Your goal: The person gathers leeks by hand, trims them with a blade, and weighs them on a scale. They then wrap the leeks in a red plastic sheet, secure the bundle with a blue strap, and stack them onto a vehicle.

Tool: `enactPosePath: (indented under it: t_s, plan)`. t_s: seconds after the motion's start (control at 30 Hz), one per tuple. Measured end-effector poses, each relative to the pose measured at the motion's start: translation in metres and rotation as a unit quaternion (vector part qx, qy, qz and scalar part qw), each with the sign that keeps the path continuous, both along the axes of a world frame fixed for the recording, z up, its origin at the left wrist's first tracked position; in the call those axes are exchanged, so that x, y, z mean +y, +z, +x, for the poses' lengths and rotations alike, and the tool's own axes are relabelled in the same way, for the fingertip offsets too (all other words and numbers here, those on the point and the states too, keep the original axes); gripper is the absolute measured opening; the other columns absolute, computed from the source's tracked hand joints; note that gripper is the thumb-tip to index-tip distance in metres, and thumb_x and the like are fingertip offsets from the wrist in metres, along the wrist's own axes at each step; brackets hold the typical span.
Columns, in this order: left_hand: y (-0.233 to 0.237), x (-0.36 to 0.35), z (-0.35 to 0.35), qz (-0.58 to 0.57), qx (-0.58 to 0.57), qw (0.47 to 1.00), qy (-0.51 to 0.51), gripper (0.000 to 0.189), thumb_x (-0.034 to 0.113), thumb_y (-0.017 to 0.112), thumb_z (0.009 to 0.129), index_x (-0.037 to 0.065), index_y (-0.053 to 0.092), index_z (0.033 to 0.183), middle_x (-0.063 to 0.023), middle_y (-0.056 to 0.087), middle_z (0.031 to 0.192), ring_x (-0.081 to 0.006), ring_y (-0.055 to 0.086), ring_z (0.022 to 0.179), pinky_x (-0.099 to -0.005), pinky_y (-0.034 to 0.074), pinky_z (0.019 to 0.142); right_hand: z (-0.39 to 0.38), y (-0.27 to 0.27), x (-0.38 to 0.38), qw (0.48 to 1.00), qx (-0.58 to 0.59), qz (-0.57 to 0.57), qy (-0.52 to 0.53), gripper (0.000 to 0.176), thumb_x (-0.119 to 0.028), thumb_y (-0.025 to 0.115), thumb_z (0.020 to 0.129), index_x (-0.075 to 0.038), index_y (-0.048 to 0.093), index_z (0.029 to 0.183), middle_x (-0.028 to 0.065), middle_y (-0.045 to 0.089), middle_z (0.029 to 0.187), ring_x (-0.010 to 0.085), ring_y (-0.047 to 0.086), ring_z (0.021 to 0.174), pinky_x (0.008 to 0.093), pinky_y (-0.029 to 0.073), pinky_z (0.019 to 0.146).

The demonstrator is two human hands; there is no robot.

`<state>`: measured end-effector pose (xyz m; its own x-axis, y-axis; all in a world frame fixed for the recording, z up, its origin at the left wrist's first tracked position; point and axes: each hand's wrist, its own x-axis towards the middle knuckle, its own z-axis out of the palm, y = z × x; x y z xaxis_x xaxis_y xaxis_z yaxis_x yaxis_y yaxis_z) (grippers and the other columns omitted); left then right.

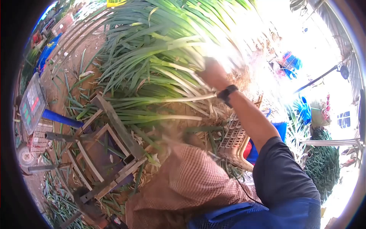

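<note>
My right hand (214, 73), with a dark watch on its wrist, reaches onto the white stems of a large heap of long green onions (148, 57). Glare and blur smear its fingers, so their grip is unclear. The leaves fan out to the left and the roots point right. Below the hand, a few single stalks (167, 118) lie apart from the heap. I cannot make out my left hand anywhere; a pale brown blur lies above the checked cloth over my lap.
A metal frame (118, 126) stands at the left, beside a scale display (33, 103) on a blue post. Right of my lap is a tan plastic crate (233, 139). Another green bundle (324, 164) lies at the far right. Loose leaves litter the ground.
</note>
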<state>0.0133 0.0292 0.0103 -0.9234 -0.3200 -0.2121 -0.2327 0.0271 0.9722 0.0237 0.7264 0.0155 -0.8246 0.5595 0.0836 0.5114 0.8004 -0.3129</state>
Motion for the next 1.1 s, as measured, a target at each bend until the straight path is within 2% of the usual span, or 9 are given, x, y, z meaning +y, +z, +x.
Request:
enactPosePath:
  t_s: [0.1, 0.3, 0.63, 0.73, 0.8, 0.9, 0.93, 1.0, 1.1]
  plan:
    - [0.007, 0.021, 0.003, -0.029, 0.014, 0.999, 0.033, 0.057, 0.053, 0.056, 0.098, 0.002, 0.062, 0.124, -0.0132, 0.064, 0.113, -0.0272, 0.061, 0.11, -0.0434, 0.049, 0.096, 0.011, -0.021, 0.077, 0.996, -0.034, 0.059, -0.053, 0.091, -0.033, 0.084, 0.075, 0.004, 0.037, 0.144, 0.0287, 0.049, 0.137, 0.0412, 0.049, 0.129, 0.0521, 0.044, 0.108]
    - [0.014, 0.035, 0.003, 0.001, -0.027, 0.999, 0.047, 0.055, 0.049, 0.057, 0.097, 0.002, 0.061, 0.124, -0.0125, 0.065, 0.113, -0.0246, 0.064, 0.108, -0.0374, 0.055, 0.091, 0.004, -0.046, 0.045, 0.984, -0.021, 0.005, -0.176, 0.134, -0.033, 0.092, 0.063, -0.004, 0.004, 0.16, 0.0269, 0.032, 0.15, 0.0458, 0.035, 0.136, 0.0498, 0.039, 0.111]
    - [-0.01, -0.026, -0.018, 0.135, 0.072, 0.984, -0.088, 0.037, 0.037, 0.059, 0.1, 0.001, 0.062, 0.108, -0.0089, 0.062, 0.093, -0.0209, 0.061, 0.087, -0.0365, 0.052, 0.078, 0.017, -0.009, 0.043, 0.991, -0.044, -0.028, -0.126, 0.1, -0.012, 0.074, 0.073, -0.001, 0.017, 0.154, 0.0288, 0.052, 0.123, 0.0393, 0.061, 0.102, 0.0472, 0.054, 0.087]
    - [0.023, 0.024, 0.001, -0.334, 0.107, 0.927, 0.131, 0.036, 0.033, 0.057, 0.101, -0.002, 0.061, 0.102, -0.0073, 0.06, 0.089, -0.0209, 0.058, 0.083, -0.0395, 0.048, 0.076, 0.033, 0.028, 0.009, 0.982, -0.061, -0.16, -0.083, 0.089, -0.009, 0.073, 0.073, 0.006, 0.023, 0.146, 0.0289, 0.06, 0.104, 0.0341, 0.065, 0.085, 0.0424, 0.057, 0.068]
    - [0.053, 0.107, 0.03, -0.292, 0.276, 0.914, 0.051, 0.035, 0.03, 0.058, 0.099, -0.003, 0.063, 0.105, -0.0092, 0.063, 0.1, -0.0227, 0.061, 0.092, -0.04, 0.05, 0.083, 0.048, 0.037, -0.012, 0.97, -0.048, -0.233, -0.056, 0.086, -0.011, 0.072, 0.075, 0.008, 0.024, 0.143, 0.0318, 0.058, 0.101, 0.0415, 0.066, 0.087, 0.0473, 0.056, 0.075]
    - [0.066, 0.234, 0.058, -0.172, 0.172, 0.963, -0.113, 0.042, 0.02, 0.058, 0.094, -0.004, 0.063, 0.129, -0.0167, 0.056, 0.139, -0.0267, 0.056, 0.129, -0.0381, 0.05, 0.104, 0.065, 0.034, -0.045, 0.966, -0.049, -0.255, -0.004, 0.082, -0.01, 0.071, 0.076, 0.011, 0.025, 0.139, 0.0341, 0.057, 0.1, 0.0449, 0.066, 0.089, 0.0486, 0.057, 0.078]
    - [0.06, 0.265, 0.062, -0.376, 0.202, 0.844, -0.325, 0.041, 0.018, 0.059, 0.095, -0.003, 0.061, 0.13, -0.0145, 0.058, 0.136, -0.025, 0.058, 0.124, -0.0387, 0.05, 0.102, 0.07, 0.04, -0.056, 0.964, -0.066, -0.258, 0.008, 0.082, -0.01, 0.071, 0.076, 0.011, 0.024, 0.139, 0.0346, 0.057, 0.101, 0.0455, 0.066, 0.09, 0.0491, 0.057, 0.079]
    - [0.047, 0.362, 0.065, 0.032, 0.021, 0.926, -0.375, 0.049, 0.027, 0.061, 0.1, 0.001, 0.051, 0.14, -0.0107, 0.058, 0.134, -0.0215, 0.059, 0.119, -0.038, 0.051, 0.1, 0.088, 0.045, -0.083, 0.974, -0.062, -0.215, 0.029, 0.079, -0.009, 0.07, 0.076, 0.012, 0.026, 0.138, 0.0376, 0.057, 0.105, 0.048, 0.066, 0.092, 0.0515, 0.057, 0.081]
    - [-0.002, 0.441, 0.058, 0.293, -0.193, 0.864, -0.362, 0.055, 0.036, 0.063, 0.101, 0.003, 0.049, 0.142, -0.0097, 0.061, 0.132, -0.0233, 0.061, 0.117, -0.0394, 0.051, 0.1, 0.12, 0.04, -0.117, 0.965, -0.1, -0.234, 0.058, 0.085, -0.012, 0.071, 0.077, 0.015, 0.023, 0.143, 0.0418, 0.055, 0.113, 0.0511, 0.065, 0.094, 0.0523, 0.057, 0.083]
